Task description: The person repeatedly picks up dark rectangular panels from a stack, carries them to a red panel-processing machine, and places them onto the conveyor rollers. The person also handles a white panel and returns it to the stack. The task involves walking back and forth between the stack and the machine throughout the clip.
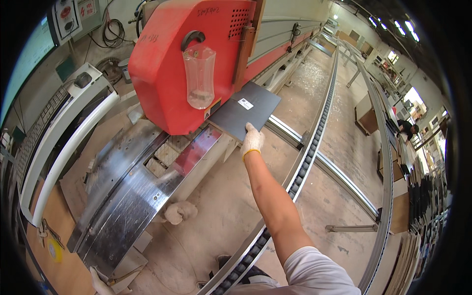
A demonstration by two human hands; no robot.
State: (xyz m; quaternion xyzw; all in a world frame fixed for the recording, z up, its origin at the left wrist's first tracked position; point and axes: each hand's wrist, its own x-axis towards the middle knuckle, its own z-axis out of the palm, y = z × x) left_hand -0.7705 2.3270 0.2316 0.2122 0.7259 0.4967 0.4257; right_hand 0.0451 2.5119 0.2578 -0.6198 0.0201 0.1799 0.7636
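My right hand (253, 138), in a white knitted glove with a yellow cuff, grips the near corner of a dark grey panel (255, 109). A small white label (245, 103) is stuck on top of the panel. The panel's far left part runs in beside a large red machine housing (167, 64), and its right side juts out over the floor. Low at the left, what looks like my gloved left hand (100, 284) shows only in part near the end of the shiny metal machine bed (132, 196); its fingers cannot be made out.
A clear plastic cup (200, 78) hangs on the housing. To my right runs a rail of black rollers (305, 164), with metal cross beams (344, 182) beyond. Keys (44, 231) and a yellow tape roll (55, 253) lie on a wooden surface. Boards (427, 206) stand far right, near another person (407, 129).
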